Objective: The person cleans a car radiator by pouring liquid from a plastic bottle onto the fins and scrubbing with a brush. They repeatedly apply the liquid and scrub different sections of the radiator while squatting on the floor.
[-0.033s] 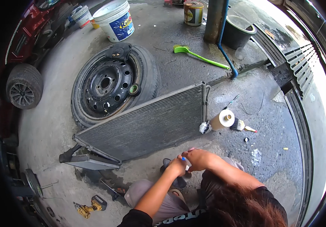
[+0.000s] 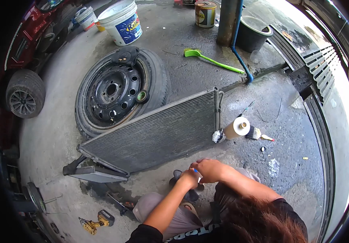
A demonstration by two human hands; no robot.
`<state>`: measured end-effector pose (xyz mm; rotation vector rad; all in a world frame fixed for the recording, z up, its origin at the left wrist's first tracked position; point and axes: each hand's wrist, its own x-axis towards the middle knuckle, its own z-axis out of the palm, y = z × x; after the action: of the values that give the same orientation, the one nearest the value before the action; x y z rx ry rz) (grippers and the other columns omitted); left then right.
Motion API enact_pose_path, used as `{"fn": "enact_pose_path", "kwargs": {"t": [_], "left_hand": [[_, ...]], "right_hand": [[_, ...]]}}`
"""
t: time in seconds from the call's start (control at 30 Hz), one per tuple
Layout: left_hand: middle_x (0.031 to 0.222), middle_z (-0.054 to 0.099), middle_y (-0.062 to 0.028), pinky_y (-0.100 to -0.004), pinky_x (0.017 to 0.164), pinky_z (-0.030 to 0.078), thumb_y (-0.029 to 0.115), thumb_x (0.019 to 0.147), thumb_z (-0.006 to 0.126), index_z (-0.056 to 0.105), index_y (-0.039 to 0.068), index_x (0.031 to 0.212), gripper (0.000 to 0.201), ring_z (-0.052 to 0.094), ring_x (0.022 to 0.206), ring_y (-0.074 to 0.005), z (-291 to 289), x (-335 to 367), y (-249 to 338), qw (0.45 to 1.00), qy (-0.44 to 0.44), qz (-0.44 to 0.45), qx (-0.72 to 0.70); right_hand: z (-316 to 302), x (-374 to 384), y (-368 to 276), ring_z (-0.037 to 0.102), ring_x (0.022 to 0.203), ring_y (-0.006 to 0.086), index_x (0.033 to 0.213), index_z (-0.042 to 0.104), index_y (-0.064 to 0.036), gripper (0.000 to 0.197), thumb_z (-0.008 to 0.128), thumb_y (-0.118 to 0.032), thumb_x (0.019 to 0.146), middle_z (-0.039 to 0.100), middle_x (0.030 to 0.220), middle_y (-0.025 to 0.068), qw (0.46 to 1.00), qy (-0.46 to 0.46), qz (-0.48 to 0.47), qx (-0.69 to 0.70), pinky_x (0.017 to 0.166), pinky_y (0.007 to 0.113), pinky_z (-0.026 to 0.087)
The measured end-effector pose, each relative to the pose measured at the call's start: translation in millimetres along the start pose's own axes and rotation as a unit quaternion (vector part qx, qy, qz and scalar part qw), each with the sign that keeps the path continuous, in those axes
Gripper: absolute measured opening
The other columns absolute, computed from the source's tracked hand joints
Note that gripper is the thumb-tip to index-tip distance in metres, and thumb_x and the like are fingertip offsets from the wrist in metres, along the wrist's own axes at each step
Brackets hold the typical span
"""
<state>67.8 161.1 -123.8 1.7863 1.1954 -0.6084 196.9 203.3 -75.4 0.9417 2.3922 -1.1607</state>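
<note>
My left hand (image 2: 190,178) and my right hand (image 2: 209,170) meet in front of my knees, both with fingers closed. Between them shows a small white-and-blue thing (image 2: 198,175), mostly covered by the fingers, so I cannot make out its kind. Just below the hands is a dark piece with rounded blades (image 2: 191,196), like a small fan; the hands hide part of it, and whether they touch it is unclear. Beyond my hands a finned radiator-like panel (image 2: 158,129) leans against a wheel with a tyre (image 2: 162,79) lying on its side.
To the right stand a pale bottle (image 2: 236,128) and a paintbrush (image 2: 259,134). A yellow cordless drill (image 2: 97,222) lies at lower left. Farther off are a green brush (image 2: 215,62), a white bucket (image 2: 121,24), a metal can (image 2: 205,15), a pillar (image 2: 227,24) and a black tub (image 2: 253,36).
The right hand's fingers have shifted slightly left, closer over the left hand. The whole view has moved a little; the things on the floor stay in place.
</note>
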Motion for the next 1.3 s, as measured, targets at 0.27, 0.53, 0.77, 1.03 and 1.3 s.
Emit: {"fn": "enact_pose_path", "kwargs": {"t": [0.27,0.53,0.77,1.03,1.3], "left_hand": [[0.134,0.047,-0.0191,-0.0483,0.1,0.039,0.023,0.079,0.061,0.057,0.012,0.12,0.043,0.054,0.111,-0.0429,36,20,-19,1.0,0.002,0.006,0.017],[0.133,0.048,-0.0187,-0.0469,0.1,0.039,0.022,0.079,0.06,0.058,0.012,0.12,0.043,0.055,0.111,-0.0415,41,19,-21,0.999,-0.009,0.003,0.032],[0.132,0.049,-0.0184,-0.0456,0.1,0.04,0.021,0.078,0.06,0.058,0.012,0.121,0.044,0.055,0.111,-0.0403,38,18,-23,0.999,-0.006,0.005,0.035],[0.131,0.051,-0.018,-0.0441,0.099,0.041,0.02,0.077,0.059,0.058,0.012,0.121,0.045,0.055,0.112,-0.039,41,13,-25,0.999,-0.016,0.005,0.047],[0.129,0.052,-0.0177,-0.0426,0.099,0.041,0.019,0.077,0.058,0.058,0.012,0.122,0.045,0.055,0.112,-0.0376,39,15,-21,0.998,-0.022,0.004,0.061]], "right_hand": [[13,2,-67,0.047,0.122,0.0354,0.14,0.037,-0.017,0.063,0.029,-0.059,0.093,0.056,0.127,0.014,0.95,-0.055,-0.281,0.125,0.101,0.052,0.033],[7,0,-64,0.039,0.125,0.0495,0.146,0.028,-0.0206,0.084,0.022,-0.077,0.084,0.053,0.127,0.0219,0.991,-0.021,-0.129,-0.004,0.106,0.064,0.018],[19,17,-46,0.035,0.131,0.0431,0.147,0.024,-0.0199,0.086,0.02,-0.078,0.083,0.052,0.131,0.0194,0.994,-0.001,-0.111,0.015,0.103,0.068,0.021],[5,8,-67,0.024,0.138,0.0368,0.148,0.02,-0.0136,0.087,0.026,-0.074,0.085,0.033,0.148,0.014,0.984,-0.044,-0.174,-0.011,0.11,0.063,0.013],[10,14,-52,0.039,0.128,0.0379,0.146,0.023,-0.0048,0.084,0.038,-0.065,0.088,0.047,0.134,0.0207,0.998,-0.035,-0.036,0.026,0.108,0.058,0.022]]}}
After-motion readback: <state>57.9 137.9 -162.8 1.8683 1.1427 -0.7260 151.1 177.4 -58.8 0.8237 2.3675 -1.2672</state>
